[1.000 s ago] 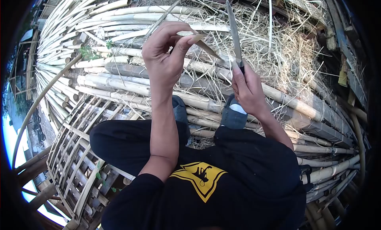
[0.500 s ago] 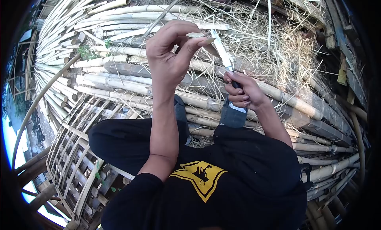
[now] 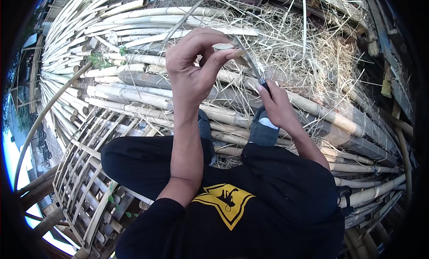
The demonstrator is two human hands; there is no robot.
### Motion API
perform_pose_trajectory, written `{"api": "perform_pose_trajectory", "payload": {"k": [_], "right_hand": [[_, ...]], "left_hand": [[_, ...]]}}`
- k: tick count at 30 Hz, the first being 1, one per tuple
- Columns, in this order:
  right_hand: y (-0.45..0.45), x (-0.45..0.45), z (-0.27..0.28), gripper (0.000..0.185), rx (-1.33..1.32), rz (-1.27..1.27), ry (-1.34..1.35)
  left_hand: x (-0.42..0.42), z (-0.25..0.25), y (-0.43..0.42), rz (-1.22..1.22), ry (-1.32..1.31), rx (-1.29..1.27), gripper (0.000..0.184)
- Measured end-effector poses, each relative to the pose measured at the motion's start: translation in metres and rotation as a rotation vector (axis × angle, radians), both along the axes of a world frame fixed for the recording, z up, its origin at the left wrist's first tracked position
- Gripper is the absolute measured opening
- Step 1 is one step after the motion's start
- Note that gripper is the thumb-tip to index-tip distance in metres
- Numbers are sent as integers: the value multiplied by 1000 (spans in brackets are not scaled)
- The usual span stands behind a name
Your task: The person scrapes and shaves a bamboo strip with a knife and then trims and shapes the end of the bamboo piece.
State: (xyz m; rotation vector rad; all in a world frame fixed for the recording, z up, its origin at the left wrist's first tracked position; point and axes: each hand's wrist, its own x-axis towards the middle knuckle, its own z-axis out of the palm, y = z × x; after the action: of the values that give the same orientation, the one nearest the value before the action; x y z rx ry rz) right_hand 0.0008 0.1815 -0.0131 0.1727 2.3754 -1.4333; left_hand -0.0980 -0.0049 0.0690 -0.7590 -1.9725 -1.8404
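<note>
My left hand (image 3: 194, 64) is raised above the bamboo, its thumb and fingers pinched on a thin pale bamboo strip (image 3: 223, 47). Only a short part of the strip shows; the fingers cover the rest. To its right, my right hand (image 3: 278, 106) is wrapped round the dark handle of a knife (image 3: 253, 66). The narrow blade points up and to the left, turned nearly edge-on to me. It lies close against the strip by my left fingertips; whether it touches I cannot tell.
Bamboo poles (image 3: 134, 96) lie below my hands and fan out to the left. Loose shavings (image 3: 326, 58) are heaped at the right. A woven bamboo lattice (image 3: 85, 183) stands at the lower left, near my bent knee. A curved pole (image 3: 40, 116) rises at the far left.
The knife has rolled in my right hand, so its broad bright face now shows as a thin edge. My right hand has turned with its back upward. My left hand has barely shifted.
</note>
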Motion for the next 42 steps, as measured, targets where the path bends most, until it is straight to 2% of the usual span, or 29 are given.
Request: {"api": "perform_pose_trajectory", "payload": {"k": [1, 3, 4, 5, 6, 7, 9, 10, 11, 13, 14, 15, 17, 19, 20, 22, 23, 25, 26, 28, 29, 31, 34, 37, 38, 39, 41, 42], "right_hand": [[-2, 4, 11, 29, -10, -4, -18], [2, -7, 37, 29, -223, -217, 188], [5, -8, 52, 29, -222, -219, 188], [7, -6, 66, 27, -359, -272, 326], [5, -4, 73, 26, -495, -325, 463], [-2, -2, 75, 26, -569, -383, 610], [-11, 5, 29, 26, -631, -288, 840], [-10, 13, 7, 27, -172, -195, 580], [-7, 7, -14, 27, 162, 57, 141], [9, 11, -37, 29, 325, 94, -7], [18, 8, -34, 30, 237, -24, 38], [22, 7, -8, 32, 141, -139, 59], [26, -3, 25, 31, -52, -265, 204], [18, -6, 55, 27, -359, -376, 346], [13, -4, 56, 27, -361, -376, 344], [6, 0, 57, 26, -710, -292, 614], [-1, 3, 41, 26, -753, -260, 684], [-13, 10, 6, 27, -406, -176, 421], [-11, 10, -2, 27, -406, -183, 424], [-1, 3, 0, 26, 66, 59, 197], [5, -2, 5, 26, 72, 62, 209], [9, -6, 55, 27, -164, -161, 296], [11, -4, 81, 32, -630, -219, 563], [-8, 7, 18, 32, -721, -194, 670], [-9, 2, 14, 32, -154, -64, 272], [0, 2, -23, 31, 93, 137, 8], [15, 6, -14, 30, 173, 83, 166], [19, -2, 11, 30, 84, -33, 145]], "left_hand": [[5, 0, -1, 6, -30, 0, 12], [1, -3, 1, 3, -35, 53, 12], [1, -5, -4, -33, -5, -15, 11], [3, -6, -8, -70, 21, -87, 10], [8, -1, -7, -51, -62, -75, 10], [9, -2, -8, -49, -68, -76, 10], [7, -2, -9, -61, -30, -116, 9], [6, -2, -10, -64, -30, -118, 9], [4, -2, -11, -69, -1, -118, 9], [2, -4, -13, -75, 33, -116, 9], [-1, -7, -14, -49, 55, -86, 9], [2, -9, -16, -24, 53, -63, 9], [9, 1, -5, 19, -163, 81, 14], [8, 1, -7, -4, -159, 23, 14], [9, 2, -7, -3, -160, 20, 14], [11, 3, -9, -31, -151, 4, 14], [10, 3, -9, -31, -152, 0, 14], [10, 2, -9, -40, -165, 35, 15], [10, 3, -8, -49, -156, 46, 14], [12, 3, -13, -82, -132, 21, 14], [11, 3, -14, -103, -109, -6, 14], [11, 3, -10, -72, -146, 13, 14], [9, 1, -9, -96, -143, 3, 13], [12, 4, -10, -94, -157, -7, 14], [11, 5, -11, -106, -143, -23, 13], [11, 6, -12, -118, -130, -38, 13], [7, 4, -19, -103, -161, -11, 13], [4, 4, -22, -96, -140, -16, 12]]}}
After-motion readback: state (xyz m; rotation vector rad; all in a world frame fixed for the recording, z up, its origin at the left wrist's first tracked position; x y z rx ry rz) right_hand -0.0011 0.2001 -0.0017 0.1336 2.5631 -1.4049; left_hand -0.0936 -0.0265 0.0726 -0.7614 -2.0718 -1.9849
